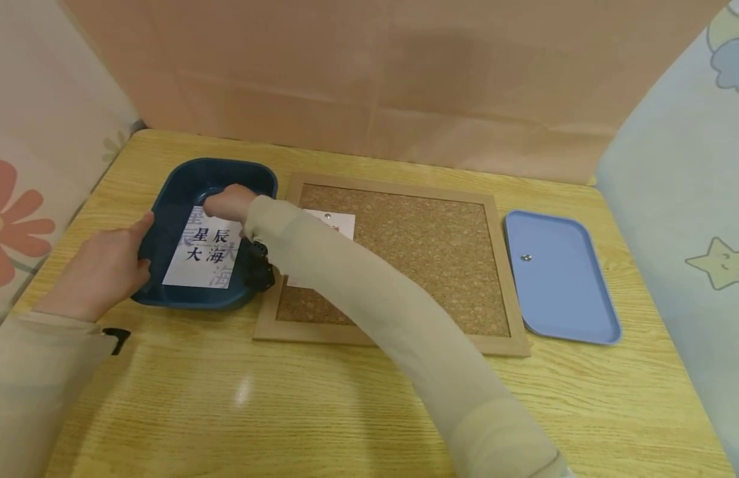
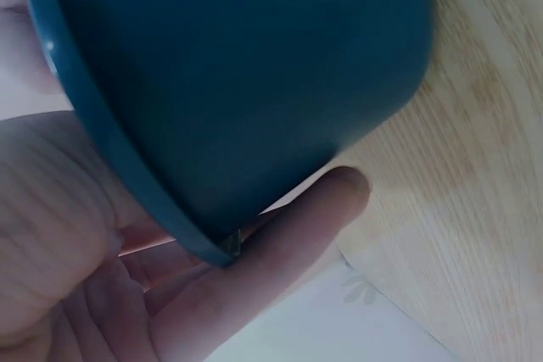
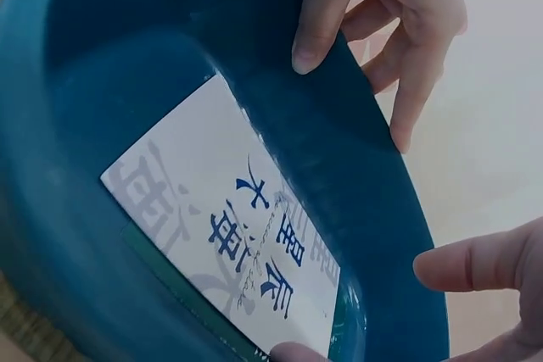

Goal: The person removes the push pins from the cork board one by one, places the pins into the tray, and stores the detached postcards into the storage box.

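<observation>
A dark blue plastic basin point(image 1: 202, 297) stands at the table's left. My left hand point(image 1: 103, 269) grips its left rim, the thumb inside and the fingers around the outside wall. In the basin lies a white card point(image 3: 221, 209) with dark and pale Chinese characters. My right hand point(image 1: 230, 202) reaches down over the card's far end. In the right wrist view one fingertip point(image 3: 297, 352) overlaps the card's edge, while another finger points over the basin wall, apart from the card. The rest of the right hand is out of that view.
A wood-framed cork board point(image 1: 417, 259) lies beside the basin, under my right forearm. A white card point(image 1: 339, 224) sits on it with a pushpin point(image 1: 328, 216) at its top. To the right, a light blue tray point(image 1: 563, 285) holds small metal pins point(image 1: 526, 257).
</observation>
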